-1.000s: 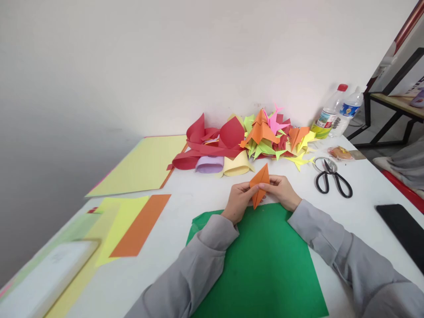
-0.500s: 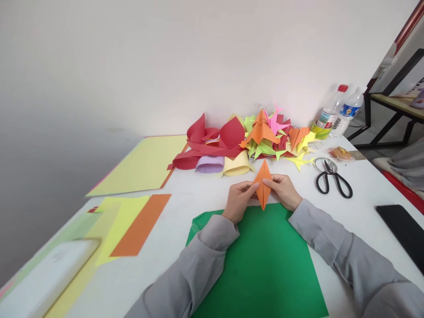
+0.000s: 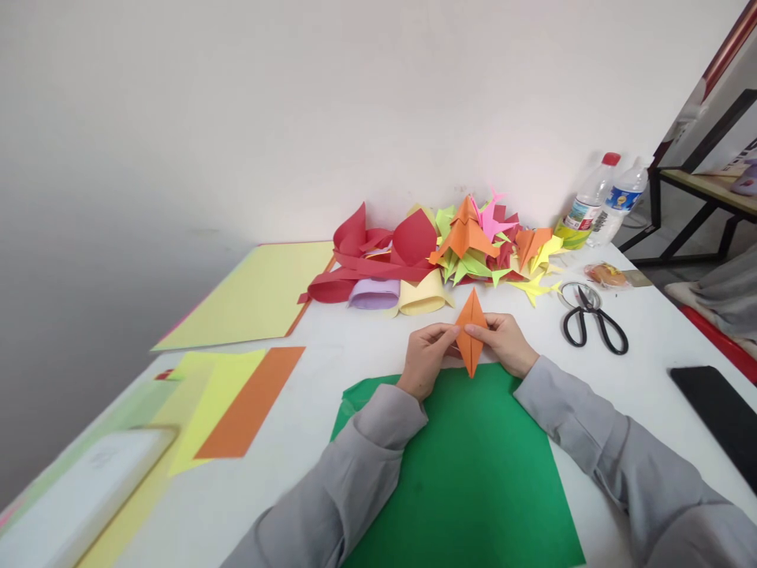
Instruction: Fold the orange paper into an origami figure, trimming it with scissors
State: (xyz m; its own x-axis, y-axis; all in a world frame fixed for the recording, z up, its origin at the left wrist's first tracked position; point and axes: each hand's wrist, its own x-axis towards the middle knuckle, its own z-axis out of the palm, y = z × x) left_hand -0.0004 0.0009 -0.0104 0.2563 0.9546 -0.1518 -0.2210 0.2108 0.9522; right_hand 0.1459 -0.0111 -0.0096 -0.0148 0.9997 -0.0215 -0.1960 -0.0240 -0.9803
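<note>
A narrow orange folded paper diamond (image 3: 471,330) is held upright between both hands, just above the far edge of a green sheet (image 3: 473,481) on the white table. My left hand (image 3: 426,359) pinches its left side with fingers closed. My right hand (image 3: 502,341) pinches its right side the same way. Both arms wear grey sleeves.
A heap of folded paper figures and curled scraps (image 3: 438,252) lies at the back. Black scissors (image 3: 591,319), two plastic bottles (image 3: 603,197), and a dark phone (image 3: 718,414) sit to the right. Yellow and orange sheets (image 3: 236,394) lie at left.
The orange piece was turned from tilted to upright between my fingers, its centre crease now facing me. Both hands stayed in nearly the same place.
</note>
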